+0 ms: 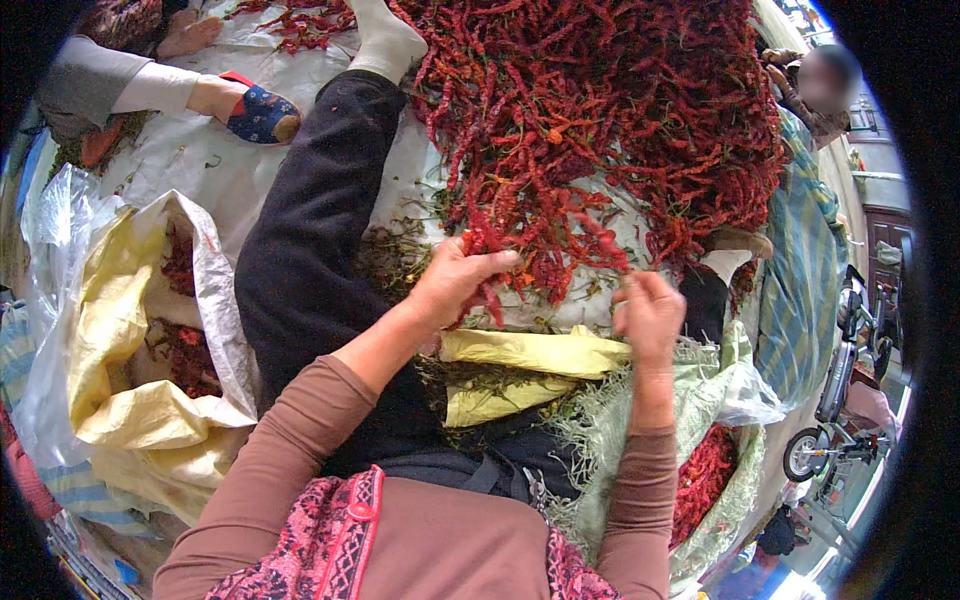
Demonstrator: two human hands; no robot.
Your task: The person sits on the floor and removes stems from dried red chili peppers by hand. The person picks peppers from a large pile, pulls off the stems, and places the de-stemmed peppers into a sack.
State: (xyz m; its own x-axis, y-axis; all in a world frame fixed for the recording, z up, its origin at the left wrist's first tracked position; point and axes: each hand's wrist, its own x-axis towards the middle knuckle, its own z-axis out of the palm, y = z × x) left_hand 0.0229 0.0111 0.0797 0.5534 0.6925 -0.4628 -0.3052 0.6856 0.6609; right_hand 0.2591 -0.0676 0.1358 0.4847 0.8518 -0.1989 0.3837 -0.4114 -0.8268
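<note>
My left hand point(450, 281) is closed around a small bunch of dried red chillies point(486, 229), some poking out below the palm. To its right, my right hand point(651, 311) is blurred by motion, with thumb and fingers pinched together at the end of a single dried red chilli point(604, 238). A large heap of wrinkled red chillies point(600, 90), many with stems, spreads in front of me over a white sheet point(225, 176). Between my legs, under my hands, lies a yellow woven-plastic flap point(532, 351) with dry stems and bits point(499, 382) on it.
At the left stands an open yellow-and-white sack point(112, 330) with red chillies inside. A pale green frayed sack point(697, 375) at the right also holds chillies. Another person's leg in a patterned sock point(262, 114) is at upper left. A person point(821, 94) and an electric scooter point(836, 375) are far right.
</note>
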